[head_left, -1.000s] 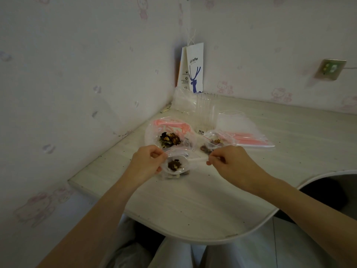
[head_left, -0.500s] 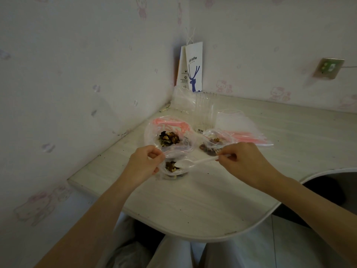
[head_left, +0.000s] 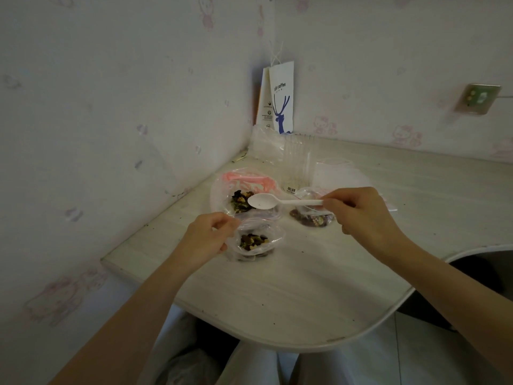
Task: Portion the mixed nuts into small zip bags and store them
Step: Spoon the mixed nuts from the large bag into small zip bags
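The left hand [head_left: 206, 240] pinches the rim of a crinkly clear zip bag [head_left: 256, 241] of mixed nuts [head_left: 253, 242] on the pale wood-grain counter [head_left: 291, 287]. The right hand [head_left: 363, 215] pinches a smooth white plastic spoon [head_left: 273, 202], its oval bowl empty above the bag.

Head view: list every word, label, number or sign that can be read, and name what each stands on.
"coffee": on the front of the white paper bag in the corner, above a blue deer drawing; the letters just before it are unclear.
Small print on the bag's side panel: too small to read.
Barcode sticker on the clear plastic pack: digits too small to read.
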